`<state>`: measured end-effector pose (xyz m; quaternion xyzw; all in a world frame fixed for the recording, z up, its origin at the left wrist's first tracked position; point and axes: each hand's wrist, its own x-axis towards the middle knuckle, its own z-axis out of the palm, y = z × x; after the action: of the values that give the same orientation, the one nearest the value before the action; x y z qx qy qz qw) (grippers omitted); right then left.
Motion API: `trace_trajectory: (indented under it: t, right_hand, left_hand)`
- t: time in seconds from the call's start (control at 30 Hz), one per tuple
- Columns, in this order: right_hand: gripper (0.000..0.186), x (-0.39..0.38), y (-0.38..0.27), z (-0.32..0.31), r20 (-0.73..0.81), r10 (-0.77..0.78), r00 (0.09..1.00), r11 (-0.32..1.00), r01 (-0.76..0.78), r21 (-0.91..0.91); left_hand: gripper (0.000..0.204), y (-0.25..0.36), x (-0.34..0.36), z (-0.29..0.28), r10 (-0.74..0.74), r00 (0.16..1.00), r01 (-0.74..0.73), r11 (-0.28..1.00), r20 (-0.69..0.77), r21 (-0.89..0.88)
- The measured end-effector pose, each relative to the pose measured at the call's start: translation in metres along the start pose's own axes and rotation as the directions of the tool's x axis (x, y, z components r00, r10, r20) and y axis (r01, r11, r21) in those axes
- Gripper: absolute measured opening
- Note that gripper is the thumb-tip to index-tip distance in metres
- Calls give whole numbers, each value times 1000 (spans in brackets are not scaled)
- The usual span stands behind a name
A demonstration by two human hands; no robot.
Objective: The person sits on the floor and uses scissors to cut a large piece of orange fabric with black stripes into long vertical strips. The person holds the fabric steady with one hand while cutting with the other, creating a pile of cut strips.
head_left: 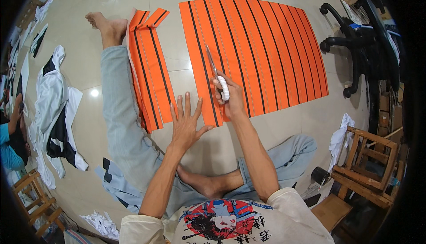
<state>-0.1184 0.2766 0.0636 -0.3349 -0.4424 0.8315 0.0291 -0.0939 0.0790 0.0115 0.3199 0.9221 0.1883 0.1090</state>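
Note:
A large orange fabric sheet with black and thin grey stripes [271, 53] lies on the tiled floor. My right hand [233, 97] grips scissors with white-wrapped handles [223, 85], blades pointing up the sheet along a slit near its left side, which runs to the bottom edge. My left hand [186, 126] is spread palm down with fingers apart, between the sheet and separate orange striped strips, its index finger and thumb at the sheet's lower left edge. The strips [151, 75] lie beside my outstretched left leg [120, 84], their upper ends folded over.
White, black garments [53, 104] and another person [9, 135] are at left. A wheeled chair base [355, 44] and wooden frames [364, 157] stand at right, near a dark cylinder [319, 175]. Pale blue cloth pieces [113, 182] lie by my left thigh; my bent right leg [288, 159] crosses below the sheet.

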Motion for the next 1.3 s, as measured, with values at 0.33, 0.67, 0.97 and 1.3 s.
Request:
trace_trajectory:
  t: [0.33,0.67,0.97,1.3]
  right_hand:
    - [57,31,-5,8,60,-43,997,997,47,-61]
    - [55,39,-10,16,42,-49,998,998,51,-44]
    - [55,60,-13,26,41,-68,997,997,68,-21]
    - [56,67,-20,29,34,-59,998,998,59,13]
  left_hand:
    - [103,2,9,-5,-2,1000,1,999,-12,-55]
    - [108,-1,10,-2,10,1000,-10,1000,6,9]
    - [108,-1,9,-1,2,1000,-2,1000,30,5]
    - [107,0,10,-5,-22,998,23,1000,59,-9]
